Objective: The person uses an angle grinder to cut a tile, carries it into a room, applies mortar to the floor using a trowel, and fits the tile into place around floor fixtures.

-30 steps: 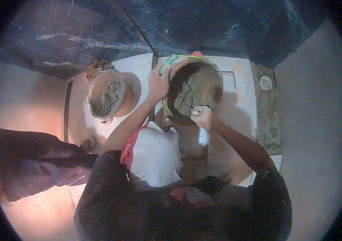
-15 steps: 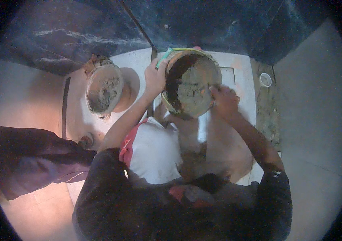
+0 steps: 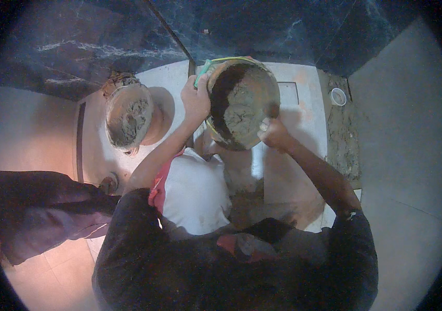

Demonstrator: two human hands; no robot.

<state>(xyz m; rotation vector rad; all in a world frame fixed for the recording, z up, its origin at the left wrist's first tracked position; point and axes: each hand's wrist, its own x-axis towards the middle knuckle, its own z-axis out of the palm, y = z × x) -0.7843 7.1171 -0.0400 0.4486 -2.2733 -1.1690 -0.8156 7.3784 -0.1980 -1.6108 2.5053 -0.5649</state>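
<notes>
A round bucket of grey, wet mortar [image 3: 242, 106] stands at centre on a white slab. My left hand [image 3: 196, 101] is closed on the green grip [image 3: 201, 72] of its thin yellow handle, against the rim. My right hand [image 3: 275, 133] is closed at the bucket's lower right rim, around what looks like a small tool handle [image 3: 264, 125]; the tool's working end is hard to make out. A white cloth-like bundle with red edging [image 3: 195, 192] lies below the bucket, between my forearms.
Left are a second mortar-smeared bucket [image 3: 114, 115] and a dark-clothed person or garment [image 3: 44, 207]. A small white cup [image 3: 338, 97] sits on a rough grey ledge [image 3: 343, 145] at right. Dark marble panels [image 3: 283, 26] span the top; pale walls [image 3: 397, 129] flank the sides.
My right hand swung from low inside the bucket out to its right side, then slightly back toward the rim. The whole scene sits a little higher in the picture; my left hand keeps its grip.
</notes>
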